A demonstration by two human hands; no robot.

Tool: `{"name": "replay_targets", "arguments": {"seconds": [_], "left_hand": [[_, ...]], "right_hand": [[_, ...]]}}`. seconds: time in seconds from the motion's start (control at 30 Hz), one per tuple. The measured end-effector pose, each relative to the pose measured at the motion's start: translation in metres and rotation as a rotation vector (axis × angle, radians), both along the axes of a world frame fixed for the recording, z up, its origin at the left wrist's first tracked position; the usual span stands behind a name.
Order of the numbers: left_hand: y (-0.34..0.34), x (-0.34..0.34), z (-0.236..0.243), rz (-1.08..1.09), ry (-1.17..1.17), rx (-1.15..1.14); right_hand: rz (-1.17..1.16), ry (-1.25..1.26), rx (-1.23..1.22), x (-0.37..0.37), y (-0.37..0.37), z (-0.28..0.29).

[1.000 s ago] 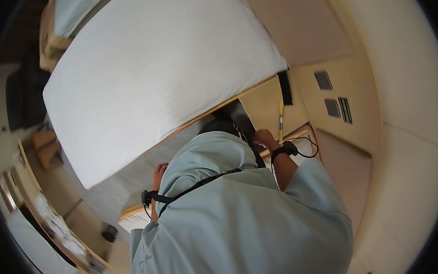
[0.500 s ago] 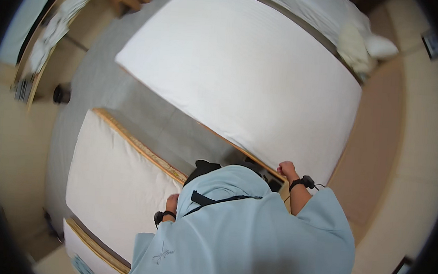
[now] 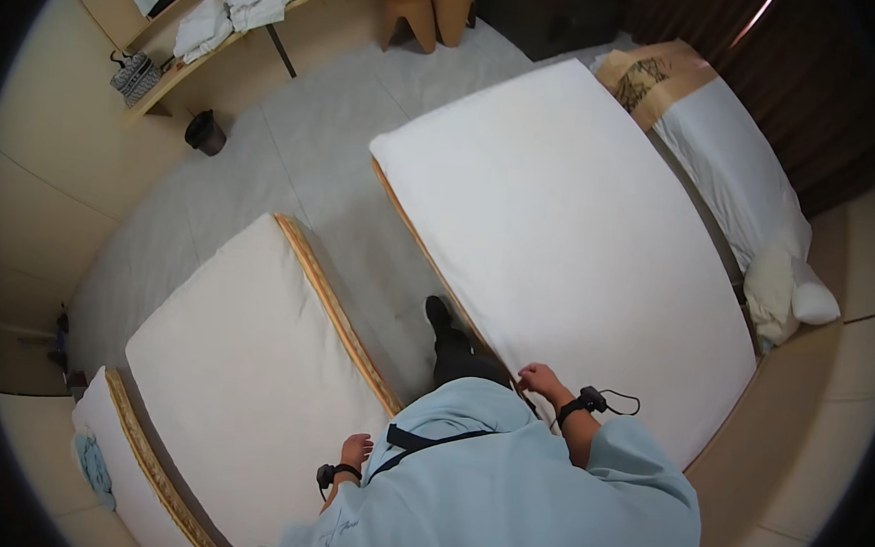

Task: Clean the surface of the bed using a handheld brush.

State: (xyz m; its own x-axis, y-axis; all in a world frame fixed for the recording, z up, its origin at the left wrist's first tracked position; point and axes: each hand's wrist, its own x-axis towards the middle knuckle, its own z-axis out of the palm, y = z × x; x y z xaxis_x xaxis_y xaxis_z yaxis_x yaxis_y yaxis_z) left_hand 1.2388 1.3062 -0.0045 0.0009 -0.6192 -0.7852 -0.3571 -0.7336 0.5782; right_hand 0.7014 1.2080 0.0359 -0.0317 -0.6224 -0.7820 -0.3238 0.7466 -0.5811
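Head view, looking straight down: a person in a pale blue top stands in the grey-floored aisle between two beds. The right hand, a black strap at its wrist, rests at the near left edge of the large white mattress on the right; the fingers curl at that edge, though whether they actually pinch the fabric cannot be told from here. The left hand, also strapped at the wrist, lies on the edge of the cream mattress to the left, and its grip is likewise unclear. Tan piping runs along both mattress sides. A third bed with a patterned runner and a heap of white bedding sits at far right. At far left, folded white linens lie on a wooden bench, with a small black bin on the floor and two wooden stools beyond. The white mattress looks bulky and heavy yet soft enough to sag, so a hold low along its side seam or at a corner would likely serve best.
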Motion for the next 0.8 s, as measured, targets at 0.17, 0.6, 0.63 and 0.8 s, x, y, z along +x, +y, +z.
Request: {"name": "replay_targets", "arguments": {"seconds": [0.17,0.6,0.63,0.8], "left_hand": [[-0.109,0.017,-0.023,-0.036,-0.213,-0.311],[-0.416,0.116,0.01,0.0,-0.134,-0.037],[-0.437,0.133,-0.003,-0.287,-0.22,-0.267],[-0.577,0.204,-0.018,-0.861,-0.399,-0.628]], "right_hand": [[0.592,0.291,0.078,-0.011,-0.09,-0.041],[-0.043,-0.094,-0.252,0.129,-0.552,0.014],[-0.051,-0.069,-0.272,0.138,-0.571,0.012],[-0.006,0.19,-0.131,0.167,-0.607,-0.003]]}}
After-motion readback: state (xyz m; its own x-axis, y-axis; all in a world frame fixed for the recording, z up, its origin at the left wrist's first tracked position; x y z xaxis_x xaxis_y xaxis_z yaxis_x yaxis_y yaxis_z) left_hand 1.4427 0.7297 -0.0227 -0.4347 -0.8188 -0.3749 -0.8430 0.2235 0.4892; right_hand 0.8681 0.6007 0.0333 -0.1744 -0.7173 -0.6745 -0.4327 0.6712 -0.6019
